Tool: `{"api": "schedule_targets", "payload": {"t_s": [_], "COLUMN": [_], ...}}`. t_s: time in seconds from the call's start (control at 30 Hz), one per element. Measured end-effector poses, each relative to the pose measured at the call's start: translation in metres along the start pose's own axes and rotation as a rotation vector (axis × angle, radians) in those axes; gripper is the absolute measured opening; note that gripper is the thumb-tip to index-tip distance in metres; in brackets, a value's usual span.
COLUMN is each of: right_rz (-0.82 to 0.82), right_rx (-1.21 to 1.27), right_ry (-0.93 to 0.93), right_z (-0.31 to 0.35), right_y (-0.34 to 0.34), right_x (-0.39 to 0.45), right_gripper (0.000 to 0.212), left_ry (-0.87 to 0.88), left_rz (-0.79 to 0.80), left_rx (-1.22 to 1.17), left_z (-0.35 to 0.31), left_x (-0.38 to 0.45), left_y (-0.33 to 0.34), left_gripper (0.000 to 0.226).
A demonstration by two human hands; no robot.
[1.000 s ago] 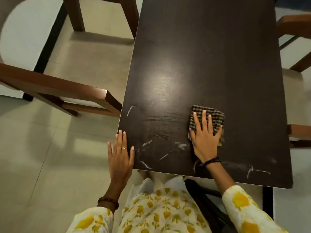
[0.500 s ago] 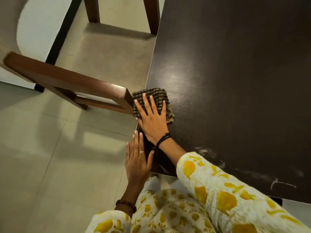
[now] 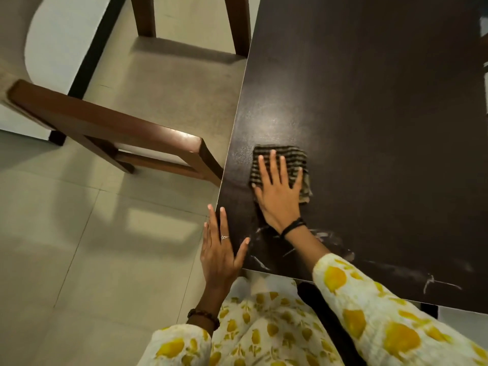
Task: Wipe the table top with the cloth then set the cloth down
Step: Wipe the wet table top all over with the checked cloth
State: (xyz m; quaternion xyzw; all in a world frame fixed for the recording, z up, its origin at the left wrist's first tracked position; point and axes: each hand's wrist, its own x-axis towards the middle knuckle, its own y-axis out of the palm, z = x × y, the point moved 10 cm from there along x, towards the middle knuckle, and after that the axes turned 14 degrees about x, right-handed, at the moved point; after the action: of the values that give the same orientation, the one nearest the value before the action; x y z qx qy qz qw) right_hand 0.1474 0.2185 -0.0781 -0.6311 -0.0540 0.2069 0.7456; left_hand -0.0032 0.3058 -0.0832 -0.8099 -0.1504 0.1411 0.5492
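A dark brown table top [image 3: 369, 107] fills the right of the view. A folded checked cloth [image 3: 290, 159] lies flat on it near the left edge. My right hand [image 3: 280, 191] presses down on the cloth with fingers spread. My left hand [image 3: 220, 249] rests flat and empty at the table's near left corner, fingers apart. White smears [image 3: 327, 236] streak the table along its near edge, below the cloth and further right.
A wooden chair [image 3: 111, 130] stands close to the table's left edge, its rail nearly touching it. Pale tiled floor [image 3: 79, 247] lies to the left. My yellow-patterned clothing [image 3: 264, 331] is against the near edge.
My right hand swept the cloth left to the table's left edge, then back a little to the right onto the table. My left hand stayed at the corner.
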Motion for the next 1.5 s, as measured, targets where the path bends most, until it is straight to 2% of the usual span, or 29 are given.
{"api": "schedule_targets", "payload": {"t_s": [0.1, 0.2, 0.3, 0.37, 0.43, 0.57, 0.67, 0.77, 0.87, 0.93, 1.03, 1.13, 1.23, 1.4, 1.5], "right_rz": [0.042, 0.092, 0.102, 0.099, 0.084, 0.084, 0.132, 0.091, 0.048, 0.033, 0.039, 0.098, 0.076, 0.052, 0.033], "right_rx": [0.041, 0.063, 0.057, 0.036, 0.032, -0.001, 0.058, 0.109, 0.081, 0.023, 0.024, 0.041, 0.015, 0.05, 0.106], "right_ry": [-0.161, -0.345, -0.455, -0.47, -0.413, -0.169, 0.03, 0.195, 0.217, 0.107, -0.067, -0.232, -0.243, 0.137, 0.312], "right_z": [0.057, 0.085, 0.07, 0.042, 0.001, -0.112, -0.177, -0.193, -0.163, -0.126, -0.066, -0.046, -0.099, -0.265, -0.303], "right_y": [0.012, 0.022, 0.023, 0.019, 0.01, -0.014, -0.026, -0.031, -0.026, -0.02, -0.01, -0.004, -0.013, -0.039, -0.05], "right_x": [-0.001, -0.026, -0.051, -0.066, -0.076, -0.087, -0.092, -0.088, -0.08, -0.07, -0.058, -0.061, -0.08, -0.111, -0.118], "right_gripper": [0.062, 0.059, 0.057, 0.059, 0.061, 0.061, 0.062, 0.064, 0.061, 0.058, 0.061, 0.062, 0.063, 0.061, 0.059], "left_ry": [-0.021, 0.003, 0.143, 0.178, 0.194, 0.28, 0.507, 0.676, 0.584, 0.501, 0.473, 0.472, 0.474, 0.449, 0.446], "left_rz": [-0.027, -0.043, -0.052, -0.026, 0.012, 0.062, 0.115, 0.169, 0.197, 0.198, 0.184, 0.156, 0.143, 0.174, 0.177], "left_rx": [-0.083, -0.121, -0.053, -0.005, 0.077, 0.254, 0.298, 0.323, 0.351, 0.371, 0.409, 0.431, 0.442, 0.484, 0.501], "left_z": [0.006, 0.006, -0.005, -0.007, -0.007, -0.02, -0.056, -0.1, -0.104, -0.095, -0.091, -0.092, -0.092, -0.092, -0.105], "left_x": [-0.001, -0.002, -0.004, -0.005, -0.006, -0.009, -0.023, -0.044, -0.052, -0.053, -0.054, -0.053, -0.054, -0.055, -0.06], "left_y": [-0.002, -0.004, -0.005, -0.001, 0.004, 0.007, 0.016, 0.032, 0.044, 0.046, 0.05, 0.049, 0.051, 0.056, 0.054], "left_gripper": [0.08, 0.087, 0.091, 0.089, 0.087, 0.085, 0.087, 0.09, 0.093, 0.095, 0.095, 0.094, 0.094, 0.095, 0.092]}}
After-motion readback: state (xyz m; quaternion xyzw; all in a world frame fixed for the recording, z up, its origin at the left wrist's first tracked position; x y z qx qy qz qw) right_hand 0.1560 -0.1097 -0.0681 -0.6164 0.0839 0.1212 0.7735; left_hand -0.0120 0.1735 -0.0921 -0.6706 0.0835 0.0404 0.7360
